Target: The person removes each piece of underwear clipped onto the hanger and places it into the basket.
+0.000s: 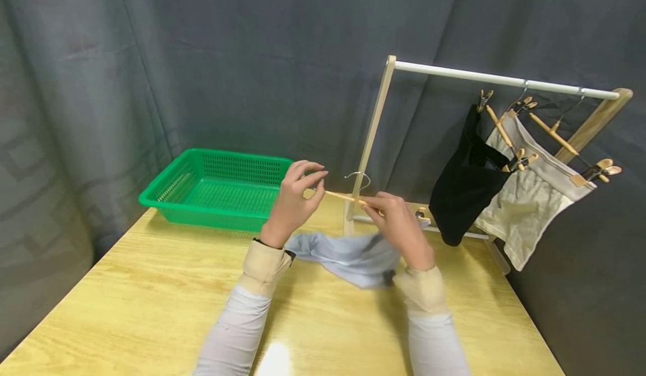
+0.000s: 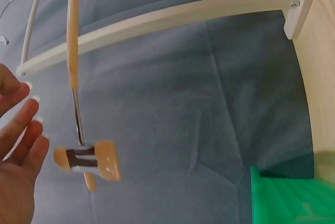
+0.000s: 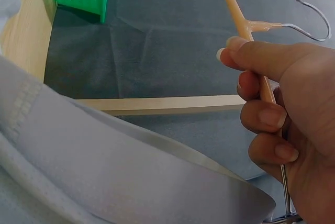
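**A clip hanger steadied by one hand**

Directions follow a clock face centred in the head view. The right hand (image 1: pixel 396 219), at four o'clock, grasps the wooden clip hanger (image 3: pixel 243 25) near the dial's centre, its fingers wrapped beside the hook (image 3: pixel 298 32); this grip probably counters the pull of the pale blue-grey garment (image 1: pixel 353 255), towards six o'clock, apparently caught at its corner by the right clip (image 1: pixel 420 214). The left hand (image 1: pixel 298 199), between seven and eight o'clock, is unclasped beside the left clip (image 2: pixel 108 160), which bears no cloth. The green basket (image 1: pixel 174 212) sits at nine o'clock. At three o'clock, a black garment (image 1: pixel 461 191) and pale shorts (image 1: pixel 530 191) hang clipped by their upper edges, presumably to drape freely below the white rail (image 1: pixel 464 73).
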### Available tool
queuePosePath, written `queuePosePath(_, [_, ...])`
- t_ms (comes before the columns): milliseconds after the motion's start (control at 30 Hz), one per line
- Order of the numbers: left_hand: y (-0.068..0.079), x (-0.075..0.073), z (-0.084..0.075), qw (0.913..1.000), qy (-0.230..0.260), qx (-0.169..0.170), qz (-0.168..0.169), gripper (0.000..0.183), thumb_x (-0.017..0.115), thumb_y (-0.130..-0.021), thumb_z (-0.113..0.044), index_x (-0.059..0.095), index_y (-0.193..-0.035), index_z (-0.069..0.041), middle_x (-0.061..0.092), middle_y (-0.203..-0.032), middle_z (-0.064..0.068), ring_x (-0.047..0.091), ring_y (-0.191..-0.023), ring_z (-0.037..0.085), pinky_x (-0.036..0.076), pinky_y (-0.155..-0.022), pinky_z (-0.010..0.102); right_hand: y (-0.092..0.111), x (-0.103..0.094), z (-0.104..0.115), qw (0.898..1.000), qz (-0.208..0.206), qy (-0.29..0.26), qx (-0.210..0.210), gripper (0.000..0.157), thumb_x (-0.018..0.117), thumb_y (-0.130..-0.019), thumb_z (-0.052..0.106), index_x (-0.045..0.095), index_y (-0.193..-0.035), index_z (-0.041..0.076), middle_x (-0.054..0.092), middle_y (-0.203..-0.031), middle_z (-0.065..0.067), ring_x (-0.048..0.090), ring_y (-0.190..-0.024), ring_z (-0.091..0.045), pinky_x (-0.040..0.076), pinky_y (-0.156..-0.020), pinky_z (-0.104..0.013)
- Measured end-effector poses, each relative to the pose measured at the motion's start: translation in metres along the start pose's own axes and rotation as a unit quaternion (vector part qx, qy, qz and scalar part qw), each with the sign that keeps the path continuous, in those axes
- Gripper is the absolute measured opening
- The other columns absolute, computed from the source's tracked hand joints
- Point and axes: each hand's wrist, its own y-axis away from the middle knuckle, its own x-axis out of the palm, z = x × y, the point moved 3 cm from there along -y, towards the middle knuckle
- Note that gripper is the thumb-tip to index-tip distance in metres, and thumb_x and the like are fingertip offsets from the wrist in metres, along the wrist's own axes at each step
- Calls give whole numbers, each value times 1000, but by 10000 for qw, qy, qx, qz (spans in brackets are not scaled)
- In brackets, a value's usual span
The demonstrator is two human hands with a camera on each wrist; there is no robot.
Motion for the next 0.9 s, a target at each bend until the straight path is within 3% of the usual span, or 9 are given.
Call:
queuePosePath(167, [1,9,-4,9992,71,59,383,19,67,-95,-1,76,-110,2,69,-113,15,65,-102,26,55,-84,34,-1,0,0,10000,-9,70,-7,19,74,-94,11,79,-113,9,63,-80,0,53,-65,-15,46,-57,-30])
queuePosePath(467, [10,18,0,9887,38,-175,1488,26,77,-91,-10,75,-116,0,75,-105,11,71,-96,21,59,-84,31,-4,5,2,9998,13,-103,-198,20,75,-93,10,80,-112,9,68,-84,-1,58,-67,-14,51,-62,-31])
queuePosePath(633, [9,17,1,9854,120,-300,1673,18,78,-90,-8,79,-106,0,73,-94,8,68,-84,20,58,-73,30,-6,4,7,9997,143,-165,-58,20,74,-94,15,79,-113,9,71,-89,-3,66,-76,-17,58,-69,-38])
queuePosePath(767, [13,21,1,9820,258,-336,1843,14,75,-93,-9,80,-103,-2,69,-89,6,62,-75,15,53,-66,24,-3,4,8,9998,156,-118,16,18,75,-94,16,80,-109,8,70,-87,-2,64,-74,-17,56,-68,-37])
queuePosePath(900, [13,21,1,9818,281,-349,1845,13,74,-94,-11,81,-102,-3,68,-89,5,60,-74,12,53,-64,25,-3,4,9,9999,38,-116,-55,16,75,-94,12,79,-107,5,70,-85,-4,61,-72,-18,53,-65,-37])
